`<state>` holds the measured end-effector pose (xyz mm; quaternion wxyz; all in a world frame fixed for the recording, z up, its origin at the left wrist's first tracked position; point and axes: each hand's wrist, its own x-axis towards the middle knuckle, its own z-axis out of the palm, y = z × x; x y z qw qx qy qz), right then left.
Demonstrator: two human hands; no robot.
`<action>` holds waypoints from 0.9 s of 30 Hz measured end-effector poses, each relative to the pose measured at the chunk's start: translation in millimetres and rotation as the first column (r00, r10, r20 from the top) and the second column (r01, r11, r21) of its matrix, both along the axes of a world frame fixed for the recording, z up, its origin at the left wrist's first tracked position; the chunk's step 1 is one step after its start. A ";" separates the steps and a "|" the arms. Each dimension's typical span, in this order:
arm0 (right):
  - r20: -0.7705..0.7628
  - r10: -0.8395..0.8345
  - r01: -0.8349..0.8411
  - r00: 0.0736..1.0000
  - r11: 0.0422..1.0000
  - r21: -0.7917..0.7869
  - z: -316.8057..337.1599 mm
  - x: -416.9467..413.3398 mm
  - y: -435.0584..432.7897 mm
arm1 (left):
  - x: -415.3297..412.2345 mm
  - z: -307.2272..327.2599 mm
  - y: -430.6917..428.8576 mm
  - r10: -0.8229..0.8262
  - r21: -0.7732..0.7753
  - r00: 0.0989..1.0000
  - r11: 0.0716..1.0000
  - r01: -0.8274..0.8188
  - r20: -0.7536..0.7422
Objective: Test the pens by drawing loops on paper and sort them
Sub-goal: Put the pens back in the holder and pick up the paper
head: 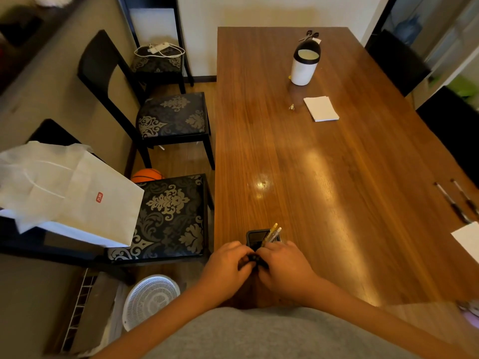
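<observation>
Pens [272, 233] bunched over black holder [255, 237] at desk [311, 164] near edge, left grip [228, 265] & right grip [285, 268] both clamped on their dark lower ends: pull 1 out w/ right, steady rest w/ left.

The person's left hand [228, 265] and right hand [285, 268] meet at the near edge of the table [311, 164]. They cover the front of a dark holder [255, 238] and pinch a small dark item [255, 259] too hidden to identify. The lower ends of the pale pens [272, 233] vanish behind the right fingers; whether they stand in the holder cannot be told. A white sheet [467, 240] is cut by the right edge. A tiny gold thing [291, 107] is too small to name.
</observation>
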<state>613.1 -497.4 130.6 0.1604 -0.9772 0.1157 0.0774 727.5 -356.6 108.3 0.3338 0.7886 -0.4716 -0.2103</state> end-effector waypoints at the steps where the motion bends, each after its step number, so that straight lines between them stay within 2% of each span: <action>1: -0.001 0.001 -0.001 1.000 1.000 0.001 0.2 0.1 0.1 | 0.9 -0.2 0.4 -0.001 0.003 1.000 1.000 0.001 0.001; 7: -0.003 -0.004 0.005 1.000 1.000 0.021 -1.1 0.4 -1.6 | 4.2 -1.4 5.8 0.010 -0.012 1.000 1.000 -0.011 -0.006; 10: 0.052 -0.031 0.030 0.998 0.999 0.030 0.3 -4.7 -3.1 | 6.8 -2.4 15.9 0.048 -0.013 0.998 0.999 -0.048 -0.028; 12: 0.109 -0.105 0.101 0.988 0.994 0.041 2.1 -12.6 -5.2 | 10.4 -7.0 29.1 0.097 0.007 0.992 0.995 -0.096 -0.075; 15: 0.150 -0.322 0.297 0.935 0.940 0.168 2.4 -33.3 -7.9 | 18.6 -24.2 58.6 0.165 0.110 0.974 0.983 -0.149 -0.158; 19: 0.063 -0.623 0.584 0.779 0.759 0.289 -8.5 -73.9 -0.5 | 31.1 -61.9 105.8 0.201 0.378 0.960 0.919 -0.115 -0.196; 22: -0.050 -0.800 0.750 0.598 0.537 0.386 -31.8 -103.7 17.8 | 37.9 -88.4 137.5 0.151 0.523 0.971 0.852 -0.033 -0.185; 25: -0.238 -0.864 0.848 0.443 0.318 0.423 -60.1 -134.3 45.5 | 41.4 -108.5 154.7 0.069 0.614 0.977 0.786 0.071 -0.202; 27: -0.374 -0.850 0.889 0.370 0.208 0.409 -77.2 -156.0 68.0 | 41.5 -116.2 159.5 0.018 0.687 0.976 0.714 0.138 -0.215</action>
